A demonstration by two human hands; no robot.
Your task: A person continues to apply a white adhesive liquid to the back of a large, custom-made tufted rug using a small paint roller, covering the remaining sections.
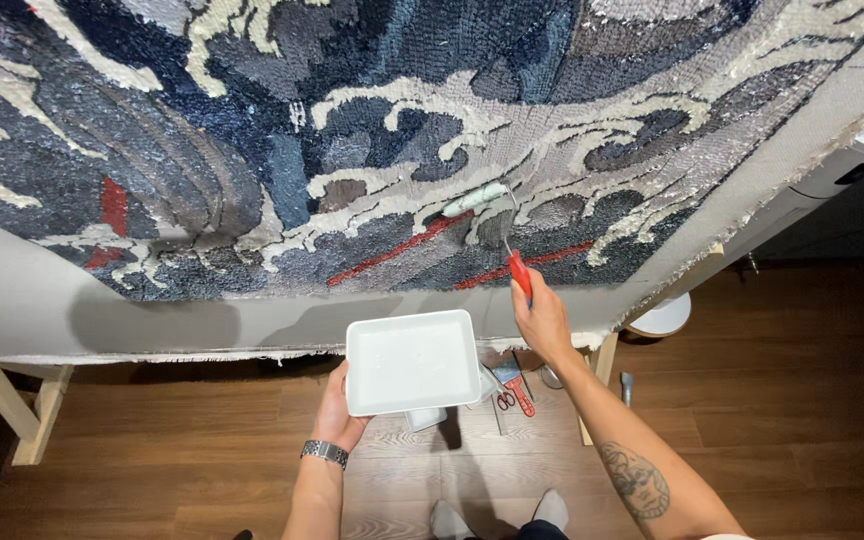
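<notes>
roller [474, 200], a small paint roller with a pale sleeve and red handle, lies against the back of the tufted rug [282, 150], its sleeve tilted and touching a red strip among the grey and white wave shapes. right hand [544, 322] has its grip closed around the lower end of the red handle, just above the rug's bare cloth border [152, 320]. left hand [337, 408], with a metal watch [324, 453] at the wrist, holds a white tray [412, 361] from below, grip pinching its left edge; the tray sits level, just below the frayed bottom edge of the cloth. the rug hangs stretched on a wooden frame [32, 400], whose legs stand on the wood floor [802, 400]. on the floor between the tray and the right forearm lie red-handled scissors [508, 395] and a small brush, close to the frame leg. open floor spreads to the right and to the lower left, and two socked feet [497, 515] stand near the bottom edge.
</notes>
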